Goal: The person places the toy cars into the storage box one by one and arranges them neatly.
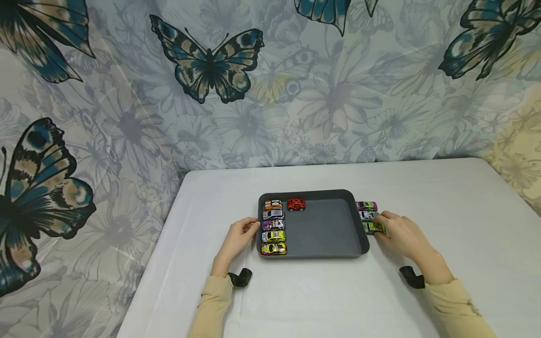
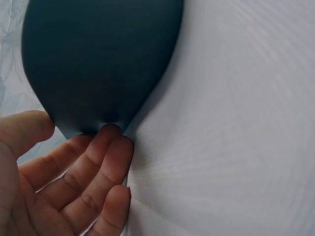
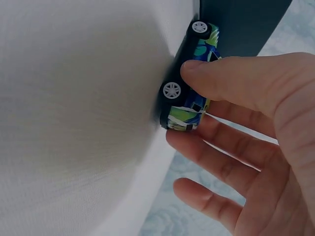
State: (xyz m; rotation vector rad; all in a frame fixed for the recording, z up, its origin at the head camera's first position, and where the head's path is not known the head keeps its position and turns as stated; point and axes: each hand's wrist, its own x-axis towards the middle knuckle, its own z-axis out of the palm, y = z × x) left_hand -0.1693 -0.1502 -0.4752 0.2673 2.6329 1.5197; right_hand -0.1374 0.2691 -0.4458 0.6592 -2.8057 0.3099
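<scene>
A dark grey tray (image 1: 323, 230) lies on the white-covered table. My left hand (image 1: 237, 238) holds its left edge; in the left wrist view the thumb is at the rim and the fingertips (image 2: 118, 152) are against the outer wall (image 2: 103, 64). Beside the tray's right edge, my right hand (image 1: 405, 238) grips a green toy car (image 1: 374, 228). The right wrist view shows the thumb on the side of that car (image 3: 189, 105), near its wheels, with fingers at its end and far side. Just beyond it are a white toy car (image 1: 367, 216) and a purple-and-green one (image 1: 367, 206).
Along the tray's left inside wall several toy cars form a column, from an orange one (image 1: 273, 205) down to a yellow one (image 1: 274, 249). A red toy car (image 1: 296, 204) sits beside the top one. A butterfly-patterned wall covering (image 1: 249, 126) rises behind the table (image 1: 304, 300).
</scene>
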